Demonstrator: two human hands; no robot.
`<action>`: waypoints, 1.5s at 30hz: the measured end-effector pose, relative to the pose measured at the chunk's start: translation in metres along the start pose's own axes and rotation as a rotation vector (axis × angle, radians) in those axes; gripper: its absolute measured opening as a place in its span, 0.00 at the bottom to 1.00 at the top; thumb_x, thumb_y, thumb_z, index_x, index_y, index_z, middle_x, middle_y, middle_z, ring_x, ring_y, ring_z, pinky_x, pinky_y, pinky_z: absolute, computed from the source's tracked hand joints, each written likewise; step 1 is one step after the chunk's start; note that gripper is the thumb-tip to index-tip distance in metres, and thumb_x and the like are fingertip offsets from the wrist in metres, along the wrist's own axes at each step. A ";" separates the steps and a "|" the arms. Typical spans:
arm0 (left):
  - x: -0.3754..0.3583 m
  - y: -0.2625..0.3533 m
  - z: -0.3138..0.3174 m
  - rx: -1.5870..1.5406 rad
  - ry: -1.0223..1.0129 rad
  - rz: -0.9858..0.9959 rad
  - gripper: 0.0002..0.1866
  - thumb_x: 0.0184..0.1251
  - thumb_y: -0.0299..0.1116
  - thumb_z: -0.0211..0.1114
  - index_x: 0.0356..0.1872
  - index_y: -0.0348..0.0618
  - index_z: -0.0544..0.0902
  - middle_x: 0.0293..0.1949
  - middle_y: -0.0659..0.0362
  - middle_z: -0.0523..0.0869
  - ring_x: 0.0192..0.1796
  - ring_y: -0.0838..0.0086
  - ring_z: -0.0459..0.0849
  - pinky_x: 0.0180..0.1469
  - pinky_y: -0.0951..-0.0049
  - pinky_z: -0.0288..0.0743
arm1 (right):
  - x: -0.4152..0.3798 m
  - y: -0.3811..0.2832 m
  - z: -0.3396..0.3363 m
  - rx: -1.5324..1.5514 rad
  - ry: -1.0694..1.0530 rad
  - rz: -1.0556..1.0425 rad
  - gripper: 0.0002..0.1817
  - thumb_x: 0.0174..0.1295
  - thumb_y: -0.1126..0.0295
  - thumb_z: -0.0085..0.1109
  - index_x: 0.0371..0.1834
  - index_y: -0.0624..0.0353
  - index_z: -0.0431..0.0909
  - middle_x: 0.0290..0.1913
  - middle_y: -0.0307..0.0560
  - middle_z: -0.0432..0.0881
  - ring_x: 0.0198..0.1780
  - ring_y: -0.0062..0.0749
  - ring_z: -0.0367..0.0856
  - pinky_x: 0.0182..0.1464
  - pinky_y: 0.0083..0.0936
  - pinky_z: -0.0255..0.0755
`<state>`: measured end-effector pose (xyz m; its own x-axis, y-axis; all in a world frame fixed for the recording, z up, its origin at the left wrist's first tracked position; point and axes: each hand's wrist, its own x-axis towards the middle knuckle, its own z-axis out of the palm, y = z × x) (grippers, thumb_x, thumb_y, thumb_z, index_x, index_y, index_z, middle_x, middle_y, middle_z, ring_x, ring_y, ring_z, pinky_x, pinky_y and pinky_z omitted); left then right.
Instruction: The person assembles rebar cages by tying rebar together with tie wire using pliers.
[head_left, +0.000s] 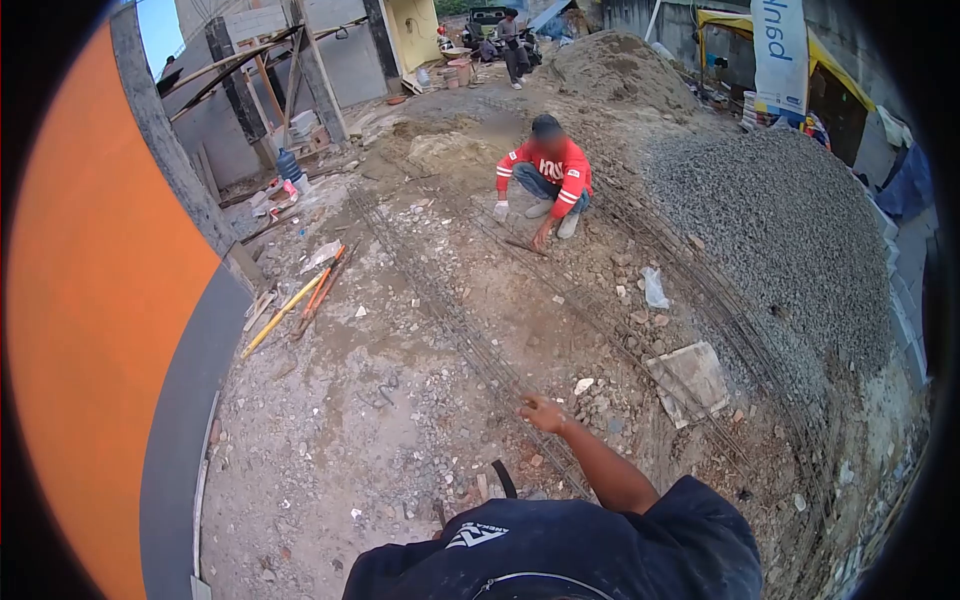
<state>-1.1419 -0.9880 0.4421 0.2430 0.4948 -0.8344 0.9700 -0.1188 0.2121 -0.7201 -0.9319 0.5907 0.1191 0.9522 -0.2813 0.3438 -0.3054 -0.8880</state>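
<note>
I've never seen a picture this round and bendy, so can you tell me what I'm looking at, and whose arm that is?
The picture comes from a small camera worn on a person's head, looking forward and down; its lens bends the edges round. The dark shirt at the bottom is that person's own. The arm reaching out is theirs, and the hand is over a long rebar cage lying on the dirt ground. I cannot tell which arm it is, or whether its fingers grip anything. Farther off, another person in a red striped shirt crouches by the bars. A gravel pile sits on the right, and long yellow and orange handled tools lie on the left.
</note>
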 end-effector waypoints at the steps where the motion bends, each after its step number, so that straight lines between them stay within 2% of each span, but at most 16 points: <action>1: 0.002 0.000 0.000 -0.007 -0.015 -0.007 0.22 0.58 0.48 0.60 0.42 0.38 0.83 0.40 0.44 0.85 0.46 0.52 0.84 0.50 0.59 0.77 | -0.024 0.039 0.021 -0.403 -0.120 -0.074 0.28 0.61 0.52 0.57 0.60 0.58 0.72 0.53 0.53 0.80 0.50 0.44 0.80 0.52 0.34 0.73; 4: 0.014 0.003 0.005 0.016 -0.064 -0.007 0.22 0.59 0.47 0.59 0.42 0.37 0.82 0.41 0.44 0.85 0.47 0.52 0.84 0.50 0.59 0.77 | -0.122 0.110 0.059 -0.434 -0.688 0.147 0.24 0.63 0.54 0.53 0.59 0.55 0.73 0.55 0.52 0.77 0.55 0.48 0.76 0.56 0.37 0.70; 9: 0.047 0.000 0.005 0.233 -0.176 0.137 0.22 0.61 0.47 0.58 0.43 0.36 0.82 0.43 0.43 0.84 0.48 0.53 0.83 0.51 0.59 0.77 | -0.191 0.139 0.064 -0.096 -0.444 0.532 0.26 0.62 0.54 0.54 0.61 0.55 0.71 0.58 0.52 0.74 0.57 0.49 0.74 0.56 0.38 0.69; 12: 0.061 0.025 -0.022 0.321 0.018 0.152 0.21 0.62 0.43 0.56 0.39 0.32 0.82 0.37 0.41 0.85 0.45 0.55 0.85 0.47 0.61 0.77 | -0.198 0.142 0.062 0.094 -0.294 0.651 0.27 0.61 0.54 0.54 0.62 0.55 0.69 0.60 0.52 0.72 0.58 0.49 0.72 0.56 0.39 0.69; 14: 0.073 0.050 -0.061 -0.806 0.275 -0.202 0.20 0.62 0.41 0.54 0.35 0.29 0.82 0.28 0.42 0.84 0.34 0.53 0.86 0.36 0.56 0.77 | -0.193 0.144 0.063 0.222 -0.209 0.712 0.28 0.61 0.55 0.54 0.63 0.56 0.68 0.61 0.52 0.70 0.59 0.49 0.71 0.57 0.40 0.69; 16: 0.063 0.088 -0.125 -1.242 0.753 -0.347 0.20 0.64 0.40 0.51 0.27 0.29 0.79 0.19 0.45 0.81 0.22 0.54 0.82 0.24 0.54 0.72 | -0.186 0.144 0.068 0.385 -0.139 0.786 0.29 0.60 0.55 0.54 0.63 0.56 0.67 0.62 0.52 0.69 0.60 0.50 0.70 0.57 0.41 0.68; 17: 0.106 0.073 -0.142 -0.885 1.352 -0.288 0.20 0.66 0.41 0.50 0.24 0.32 0.78 0.16 0.51 0.77 0.14 0.60 0.76 0.17 0.58 0.67 | -0.183 0.143 0.061 0.441 -0.095 0.824 0.30 0.60 0.55 0.54 0.64 0.56 0.66 0.63 0.52 0.68 0.61 0.50 0.69 0.57 0.41 0.68; 20: -0.038 0.132 -0.313 -1.845 1.168 0.112 0.22 0.68 0.45 0.54 0.20 0.36 0.73 0.15 0.55 0.74 0.14 0.67 0.72 0.16 0.65 0.65 | -0.186 0.149 0.074 0.663 0.008 0.947 0.31 0.60 0.55 0.55 0.65 0.56 0.65 0.65 0.53 0.66 0.62 0.50 0.67 0.57 0.42 0.68; 21: -0.087 0.156 -0.361 -1.934 1.213 0.306 0.21 0.69 0.47 0.53 0.19 0.47 0.65 0.13 0.64 0.64 0.10 0.78 0.64 0.10 0.75 0.53 | -0.189 0.150 0.079 0.728 0.040 0.991 0.31 0.59 0.55 0.55 0.65 0.56 0.64 0.65 0.53 0.65 0.63 0.50 0.67 0.57 0.42 0.68; 27: -0.280 0.237 -0.494 -1.755 1.032 1.180 0.18 0.73 0.46 0.49 0.23 0.51 0.63 0.20 0.66 0.64 0.15 0.82 0.60 0.15 0.79 0.55 | -0.207 0.181 0.114 1.008 0.285 1.098 0.34 0.58 0.55 0.55 0.67 0.57 0.61 0.69 0.53 0.60 0.66 0.51 0.64 0.57 0.44 0.67; 31: -0.282 0.271 -0.455 -1.626 0.791 1.317 0.18 0.74 0.45 0.46 0.23 0.50 0.61 0.20 0.66 0.63 0.15 0.83 0.59 0.16 0.80 0.56 | -0.213 0.201 0.120 1.147 0.539 1.018 0.32 0.61 0.56 0.56 0.68 0.51 0.63 0.74 0.47 0.52 0.70 0.54 0.52 0.67 0.47 0.53; 36: -0.149 0.289 -0.334 -1.645 0.464 0.709 0.19 0.72 0.46 0.49 0.21 0.53 0.61 0.16 0.67 0.62 0.13 0.81 0.60 0.15 0.78 0.54 | -0.233 0.180 0.112 1.135 0.645 1.143 0.35 0.62 0.53 0.55 0.71 0.52 0.58 0.73 0.48 0.54 0.70 0.54 0.53 0.67 0.45 0.56; 39: -0.036 0.265 -0.232 -1.488 0.334 0.394 0.17 0.66 0.44 0.54 0.19 0.49 0.67 0.14 0.66 0.65 0.10 0.80 0.62 0.12 0.75 0.54 | -0.258 0.179 0.114 0.782 0.453 0.927 0.35 0.62 0.49 0.51 0.69 0.54 0.61 0.71 0.53 0.57 0.67 0.51 0.61 0.62 0.40 0.63; 42: 0.035 0.210 -0.132 -0.788 0.471 0.126 0.22 0.60 0.47 0.55 0.31 0.32 0.80 0.26 0.47 0.82 0.28 0.57 0.82 0.29 0.61 0.73 | -0.267 0.145 0.105 0.437 0.126 0.667 0.33 0.64 0.51 0.51 0.68 0.57 0.62 0.69 0.53 0.62 0.65 0.49 0.65 0.58 0.39 0.66; 44: 0.044 0.169 -0.087 -0.307 0.366 0.100 0.28 0.59 0.49 0.53 0.41 0.28 0.81 0.38 0.38 0.84 0.45 0.49 0.83 0.46 0.57 0.75 | -0.262 0.103 0.099 1.089 0.034 1.106 0.32 0.64 0.52 0.54 0.67 0.60 0.64 0.67 0.51 0.65 0.58 0.41 0.74 0.53 0.36 0.71; 45: 0.047 0.147 -0.070 -0.100 0.249 0.124 0.29 0.60 0.50 0.52 0.45 0.29 0.81 0.43 0.37 0.82 0.52 0.48 0.81 0.53 0.57 0.73 | -0.266 0.114 0.109 1.105 0.040 1.116 0.32 0.64 0.52 0.54 0.67 0.60 0.64 0.67 0.51 0.65 0.58 0.41 0.74 0.53 0.36 0.71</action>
<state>-0.9879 -0.9215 0.4695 0.3387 0.6794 -0.6509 0.9247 -0.1126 0.3637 -0.8137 -1.2187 0.5246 -0.1326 0.2524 -0.9585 -0.7543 -0.6530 -0.0676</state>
